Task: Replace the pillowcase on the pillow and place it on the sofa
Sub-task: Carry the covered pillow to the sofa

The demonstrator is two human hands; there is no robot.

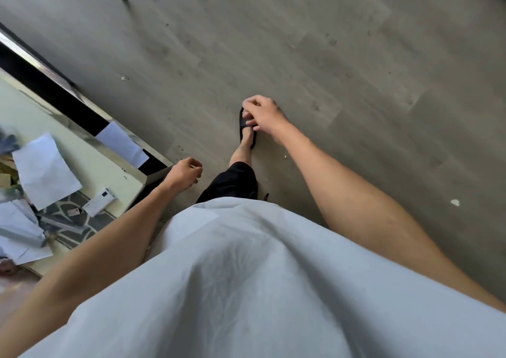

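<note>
Plainly, I have barely begun: neither the pillow, the pillowcase nor the sofa shows anywhere in this view, so I judge all of the task is left, fetching the pillow included.

At the left edge stands a pale table (120, 163) with a dark rim, strewn with loose papers (45, 171) and a small white device (100, 201) near its right corner. Just beside that corner hangs my left hand (184, 175), fingers loosely curled and holding nothing. Further right, my right hand (264, 118) is likewise loosely curled with nothing in it, passing above my foot in a black slipper (245, 127) on the grey wooden floor (356, 56).

My white shirt (260, 275) fills the lower frame and hides whatever lies beneath. The papers are blurred, so I cannot read them, and only 1 foot is clearly visible.
</note>
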